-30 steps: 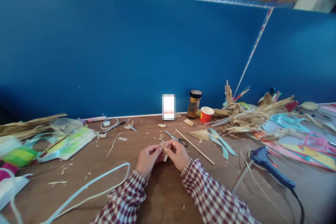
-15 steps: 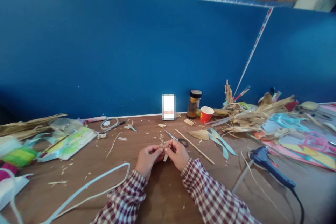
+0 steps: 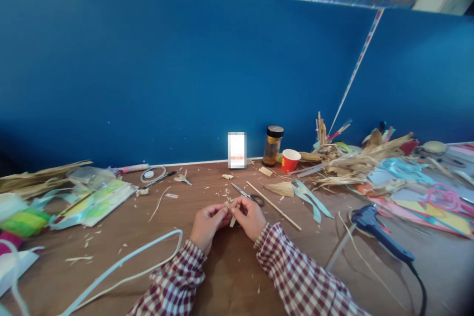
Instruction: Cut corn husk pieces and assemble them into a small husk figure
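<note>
A small pale straw strip [image 3: 232, 219] is pinched between the fingertips of the left hand [image 3: 206, 226] and the right hand [image 3: 252, 217], just above the brown wooden table [image 3: 229, 276]. Its long axis is kept nearly upright, and both hands are equally near.

Red-and-white checked sleeves [image 3: 296, 276] over a brown table [image 3: 229, 276]; a blue wall [image 3: 185, 69], a red cup [image 3: 290, 160], a blue glue gun [image 3: 377, 234], pale blue strips [image 3: 311, 200].

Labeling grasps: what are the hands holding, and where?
A straw strip, pinched near its top by fingertips of left hand and right hand; lower end free.
</note>
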`<state>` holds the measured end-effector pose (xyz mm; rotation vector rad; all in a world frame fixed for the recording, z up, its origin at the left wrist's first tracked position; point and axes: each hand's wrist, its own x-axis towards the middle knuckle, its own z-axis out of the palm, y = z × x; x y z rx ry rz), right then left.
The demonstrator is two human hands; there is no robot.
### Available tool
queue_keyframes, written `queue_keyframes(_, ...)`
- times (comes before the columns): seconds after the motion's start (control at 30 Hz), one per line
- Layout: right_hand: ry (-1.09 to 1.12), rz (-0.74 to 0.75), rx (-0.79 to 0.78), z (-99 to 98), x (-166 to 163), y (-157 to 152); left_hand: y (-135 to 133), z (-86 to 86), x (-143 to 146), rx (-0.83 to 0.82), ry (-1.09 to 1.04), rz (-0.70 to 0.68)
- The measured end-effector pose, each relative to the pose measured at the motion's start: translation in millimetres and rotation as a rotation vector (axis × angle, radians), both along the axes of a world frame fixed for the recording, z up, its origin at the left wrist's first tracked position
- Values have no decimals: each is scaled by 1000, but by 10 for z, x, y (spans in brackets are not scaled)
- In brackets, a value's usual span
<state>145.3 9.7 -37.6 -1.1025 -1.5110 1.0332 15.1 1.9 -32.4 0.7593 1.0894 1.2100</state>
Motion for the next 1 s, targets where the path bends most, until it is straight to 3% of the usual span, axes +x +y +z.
queue_keyframes(1.0,16,-28,-31,19,-9,3,9,-61,-3,78,99,-74)
